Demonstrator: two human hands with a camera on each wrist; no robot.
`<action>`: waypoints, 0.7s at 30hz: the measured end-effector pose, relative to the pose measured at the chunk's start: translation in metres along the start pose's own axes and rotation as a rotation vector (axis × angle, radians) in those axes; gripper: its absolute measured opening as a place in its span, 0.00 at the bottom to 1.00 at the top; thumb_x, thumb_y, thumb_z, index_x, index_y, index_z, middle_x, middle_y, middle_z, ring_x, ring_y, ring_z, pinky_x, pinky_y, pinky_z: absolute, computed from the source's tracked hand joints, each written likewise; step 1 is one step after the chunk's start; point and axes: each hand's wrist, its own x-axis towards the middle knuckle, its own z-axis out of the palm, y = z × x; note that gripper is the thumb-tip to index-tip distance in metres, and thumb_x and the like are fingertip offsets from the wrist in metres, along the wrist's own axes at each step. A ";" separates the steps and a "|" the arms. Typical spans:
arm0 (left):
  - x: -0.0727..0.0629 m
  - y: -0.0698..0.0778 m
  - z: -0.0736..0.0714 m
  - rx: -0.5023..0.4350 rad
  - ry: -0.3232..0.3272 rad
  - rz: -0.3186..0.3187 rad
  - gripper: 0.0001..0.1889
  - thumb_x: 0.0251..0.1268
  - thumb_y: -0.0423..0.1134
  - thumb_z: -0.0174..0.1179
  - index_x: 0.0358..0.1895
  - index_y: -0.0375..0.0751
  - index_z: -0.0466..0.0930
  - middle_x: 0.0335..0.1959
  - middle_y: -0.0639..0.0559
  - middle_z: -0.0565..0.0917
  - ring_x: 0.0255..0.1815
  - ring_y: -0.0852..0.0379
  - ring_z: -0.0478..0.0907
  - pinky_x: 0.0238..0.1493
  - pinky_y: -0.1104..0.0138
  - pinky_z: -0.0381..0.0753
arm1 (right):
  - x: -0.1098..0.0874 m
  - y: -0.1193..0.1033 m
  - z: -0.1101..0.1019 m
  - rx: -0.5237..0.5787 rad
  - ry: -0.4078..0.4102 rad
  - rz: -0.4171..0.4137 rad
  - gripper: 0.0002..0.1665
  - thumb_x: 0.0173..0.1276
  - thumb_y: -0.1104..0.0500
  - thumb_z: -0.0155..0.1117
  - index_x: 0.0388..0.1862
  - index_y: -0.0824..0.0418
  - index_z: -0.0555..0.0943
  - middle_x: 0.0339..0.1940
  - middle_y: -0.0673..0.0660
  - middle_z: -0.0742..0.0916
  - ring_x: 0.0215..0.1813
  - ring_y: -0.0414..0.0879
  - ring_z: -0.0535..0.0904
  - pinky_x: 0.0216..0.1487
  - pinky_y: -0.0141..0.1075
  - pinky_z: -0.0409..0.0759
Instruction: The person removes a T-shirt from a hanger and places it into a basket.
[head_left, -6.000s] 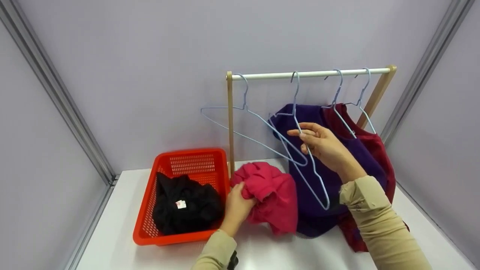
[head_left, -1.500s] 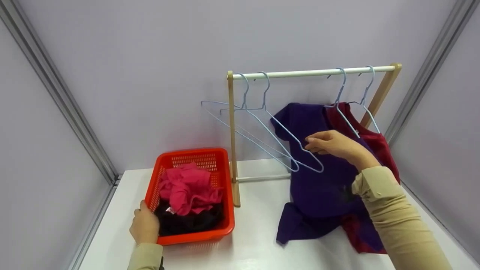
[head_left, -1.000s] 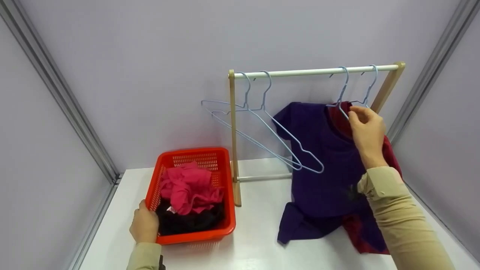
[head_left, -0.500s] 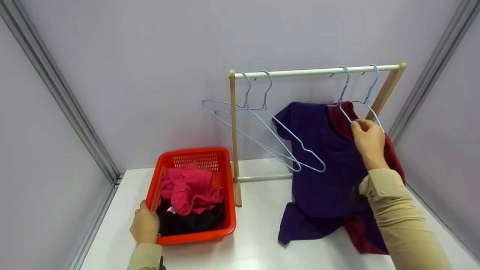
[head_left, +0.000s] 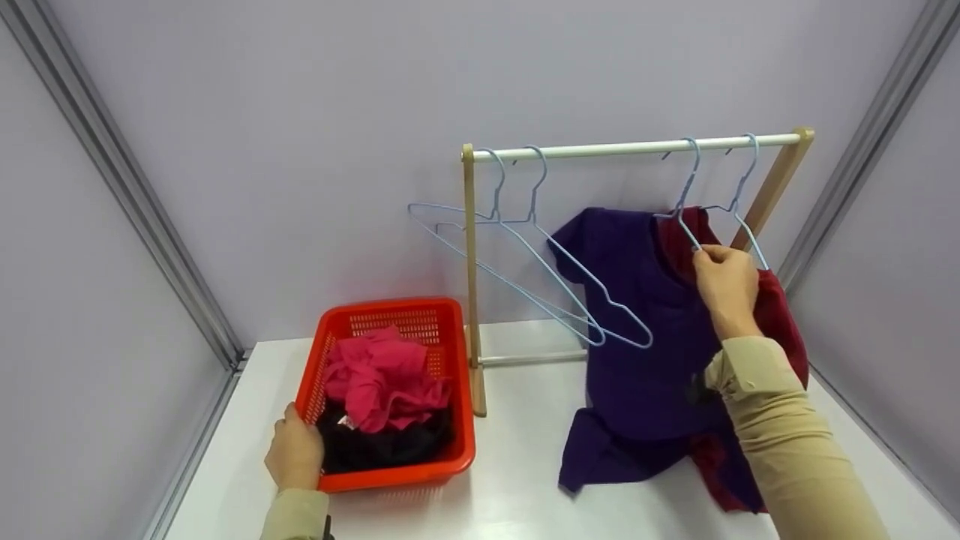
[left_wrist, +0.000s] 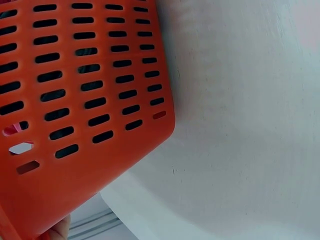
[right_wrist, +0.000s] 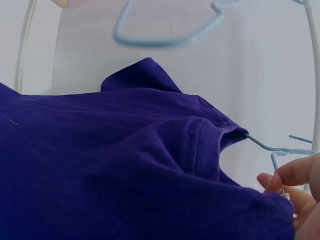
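My left hand (head_left: pixel 294 450) grips the left rim of the red plastic basket (head_left: pixel 471 431); the left wrist view shows the slotted side of the basket (left_wrist: pixel 90 100). Inside, a pink garment (head_left: pixel 379 375) lies crumpled on a black one (head_left: pixel 390 448). On the right, my right hand (head_left: pixel 726 289) pinches the arm of a light-blue wire hanger (head_left: pixel 686 199) bearing a purple short-sleeved shirt (head_left: pixel 637 337). In the right wrist view, thumb and fingers (right_wrist: pixel 292 172) meet on the hanger wire beside the shirt's neckline. The shirt's right shoulder is partly hidden by my hand.
A clothes rack with a white rail (head_left: pixel 600 150) and wooden posts (head_left: pixel 471 262) stands against the wall. Near its left post hang two bare wire hangers (head_left: pixel 566 281). Behind the purple shirt hangs a dark red garment (head_left: pixel 784 322). Grey walls enclose the white table (head_left: pixel 517 465).
The pink garment went from beside the rack into the basket; my left hand moved to the basket's left rim. My right hand left a bare hanger, slid left along the rail, for the purple shirt's hanger.
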 end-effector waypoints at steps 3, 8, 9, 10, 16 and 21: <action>-0.002 0.001 0.001 0.001 0.016 0.005 0.25 0.64 0.30 0.45 0.64 0.23 0.60 0.48 0.21 0.74 0.46 0.25 0.76 0.42 0.39 0.75 | -0.001 -0.001 0.001 0.010 0.006 0.006 0.23 0.71 0.54 0.47 0.58 0.62 0.79 0.60 0.61 0.81 0.62 0.54 0.74 0.66 0.46 0.68; -0.002 0.001 0.001 0.006 0.026 0.006 0.25 0.65 0.30 0.45 0.64 0.23 0.60 0.47 0.21 0.74 0.45 0.25 0.76 0.42 0.39 0.76 | -0.002 0.000 0.002 0.028 0.018 -0.004 0.22 0.71 0.54 0.48 0.56 0.61 0.81 0.59 0.60 0.82 0.63 0.53 0.74 0.66 0.44 0.68; -0.002 0.001 0.001 0.007 0.025 0.007 0.25 0.65 0.30 0.45 0.64 0.23 0.59 0.47 0.20 0.74 0.45 0.25 0.76 0.42 0.39 0.76 | -0.002 -0.001 0.002 0.030 0.022 -0.002 0.22 0.71 0.53 0.48 0.56 0.61 0.81 0.59 0.60 0.82 0.62 0.52 0.75 0.65 0.43 0.68; -0.002 0.001 0.001 0.008 0.025 0.007 0.25 0.65 0.30 0.45 0.64 0.23 0.59 0.47 0.20 0.74 0.45 0.25 0.76 0.42 0.39 0.75 | -0.002 -0.001 0.002 0.035 0.029 0.002 0.22 0.71 0.52 0.49 0.56 0.60 0.81 0.58 0.59 0.83 0.61 0.51 0.75 0.64 0.41 0.68; 0.000 -0.001 0.003 0.007 0.019 0.001 0.25 0.65 0.30 0.44 0.65 0.23 0.59 0.47 0.20 0.74 0.45 0.24 0.76 0.42 0.39 0.75 | -0.003 -0.004 0.000 0.081 0.086 0.063 0.21 0.66 0.47 0.55 0.51 0.55 0.85 0.47 0.47 0.86 0.46 0.40 0.73 0.50 0.27 0.67; 0.002 -0.001 0.004 0.012 -0.001 -0.014 0.25 0.66 0.31 0.44 0.65 0.24 0.58 0.48 0.21 0.74 0.46 0.25 0.76 0.43 0.39 0.75 | -0.003 -0.005 -0.001 0.122 0.126 0.069 0.21 0.65 0.47 0.57 0.50 0.55 0.85 0.45 0.44 0.86 0.45 0.37 0.74 0.50 0.26 0.67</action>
